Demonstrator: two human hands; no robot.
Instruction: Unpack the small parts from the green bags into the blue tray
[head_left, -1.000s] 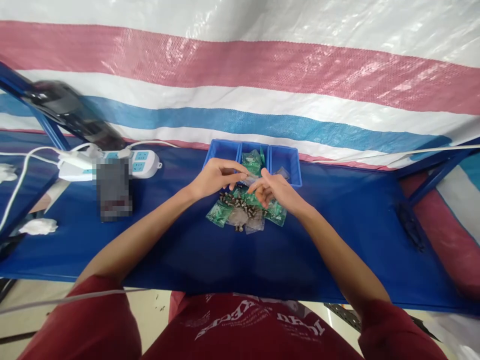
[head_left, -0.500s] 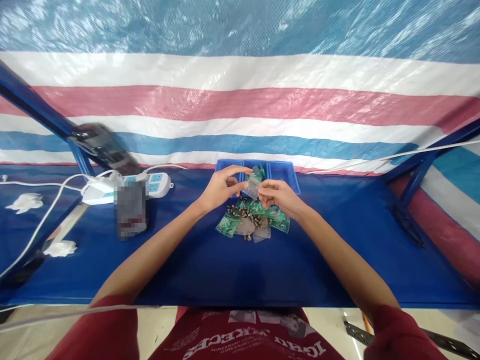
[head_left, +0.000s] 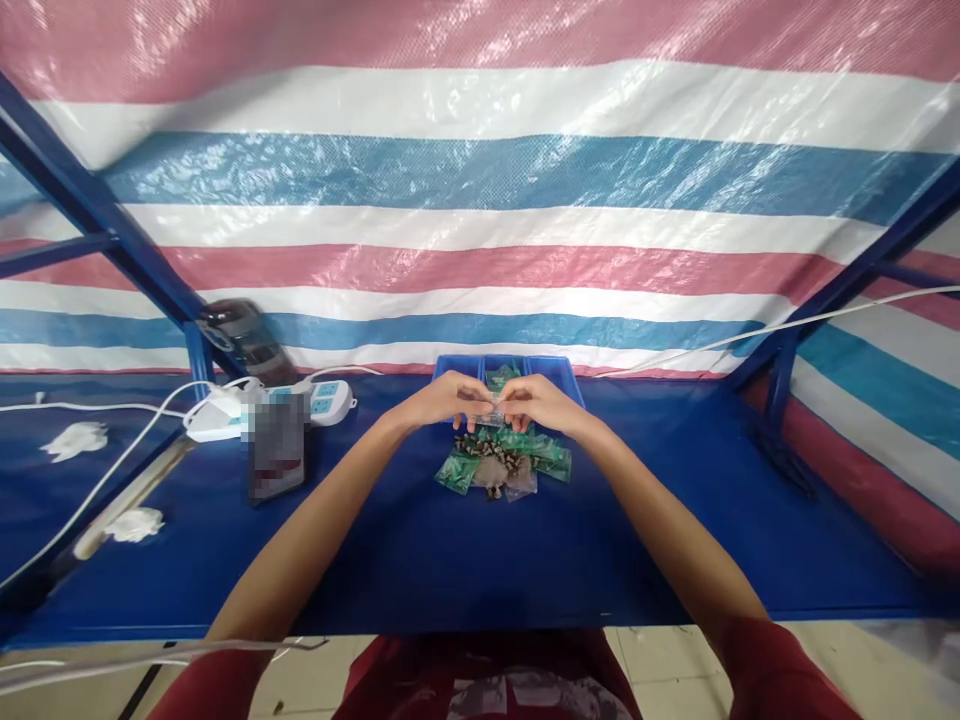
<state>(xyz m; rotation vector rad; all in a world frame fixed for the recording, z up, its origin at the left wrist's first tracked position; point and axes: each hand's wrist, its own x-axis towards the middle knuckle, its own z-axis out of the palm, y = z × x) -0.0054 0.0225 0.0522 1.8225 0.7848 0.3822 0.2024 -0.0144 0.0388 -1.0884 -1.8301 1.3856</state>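
Note:
My left hand and my right hand meet over the pile, both pinching a small clear plastic bag between thumbs and fingers. What the bag holds is too small to tell. Just below them lie green bags, a clear bag and several small metal pieces heaped together on the blue table. Behind the hands stands a blue tray with compartments; green bags fill the middle one.
A white power strip with plugs and cables, a blurred phone-like device and a dark bottle are on the left. Crumpled white tissue lies nearby. Blue frame bars slope at both sides.
The view has tilted, showing the scene lower. My hands have come closer together, and my left fingers, earlier apart above the bag, now close on its edge.

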